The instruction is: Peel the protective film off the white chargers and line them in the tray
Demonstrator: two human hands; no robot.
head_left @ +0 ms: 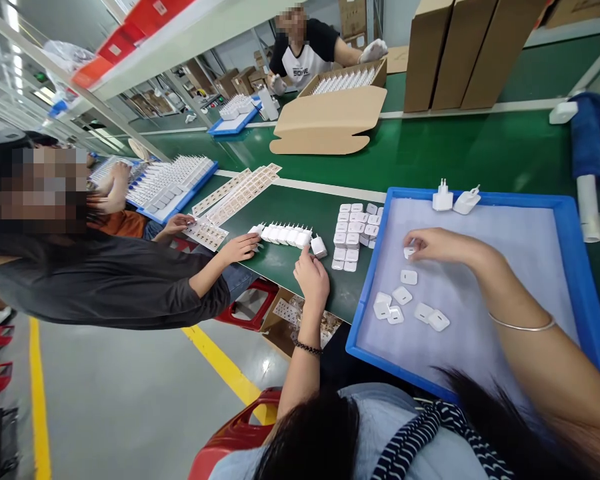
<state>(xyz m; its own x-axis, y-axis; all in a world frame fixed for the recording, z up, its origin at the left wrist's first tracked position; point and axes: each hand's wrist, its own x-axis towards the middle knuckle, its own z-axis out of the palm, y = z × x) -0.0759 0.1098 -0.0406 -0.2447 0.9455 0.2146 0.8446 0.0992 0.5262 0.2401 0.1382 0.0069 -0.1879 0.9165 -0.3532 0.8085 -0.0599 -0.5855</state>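
My right hand point(433, 243) reaches into the blue tray point(575, 220) and pinches a small white charger point(409, 253) lying on the tray's pale liner. Several more white chargers point(403, 303) lie loose just below it, and two with pins up point(453, 198) stand at the tray's far edge. My left hand point(311, 275) is out over the green belt point(430, 153), fingers curled together on the tilted end charger point(319, 247) of a row of white chargers point(286, 234). A block of flat-lying chargers point(353, 235) sits between the row and the tray.
A co-worker on the left has one hand point(240, 248) at the row's other end and one point(177, 223) on label sheets point(235, 195). Blue trays of chargers point(173, 183), an open carton point(330, 110), a gloved person point(305, 50) and tall boxes point(460, 50) lie beyond.
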